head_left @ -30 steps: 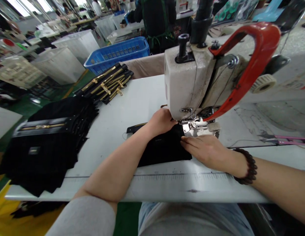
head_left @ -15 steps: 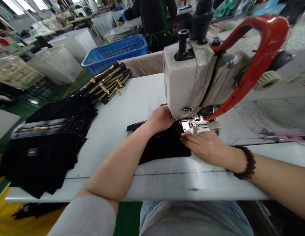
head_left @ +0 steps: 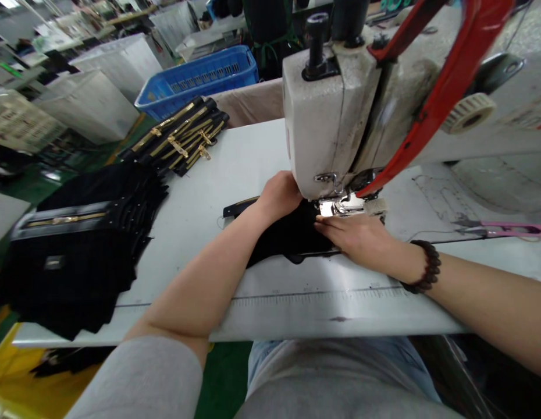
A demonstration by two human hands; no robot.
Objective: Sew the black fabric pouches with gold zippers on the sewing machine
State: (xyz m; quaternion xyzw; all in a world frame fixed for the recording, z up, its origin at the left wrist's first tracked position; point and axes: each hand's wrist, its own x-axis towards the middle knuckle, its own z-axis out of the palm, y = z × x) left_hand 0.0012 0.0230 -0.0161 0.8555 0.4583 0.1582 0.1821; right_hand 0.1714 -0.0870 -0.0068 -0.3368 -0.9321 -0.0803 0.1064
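A black fabric piece [head_left: 288, 235] lies on the table under the sewing machine [head_left: 323, 122], its near edge wavy and partly lifted. My left hand [head_left: 281, 195] rests on its far part, left of the presser foot; its fingertips are hidden behind the machine head. My right hand [head_left: 358, 235] lies on the fabric's right side close to the metal presser foot [head_left: 335, 206], with fingers stretched out flat and the thumb hidden. From under my left forearm juts the end of a black zipper strip [head_left: 239, 206].
Stacked black fabric panels [head_left: 87, 244] lie at the table's left, with gold-zipper strips [head_left: 178, 134] behind them. A blue basket [head_left: 200, 78] stands beyond the table. Pink-handled thread snips [head_left: 510, 228] lie at right. A ruler scale [head_left: 305, 297] runs along the near edge.
The fabric's near edge has drawn away from me and become wavy, and my right hand has shifted slightly with it. My left hand stays in about the same place. The view has tilted slightly.
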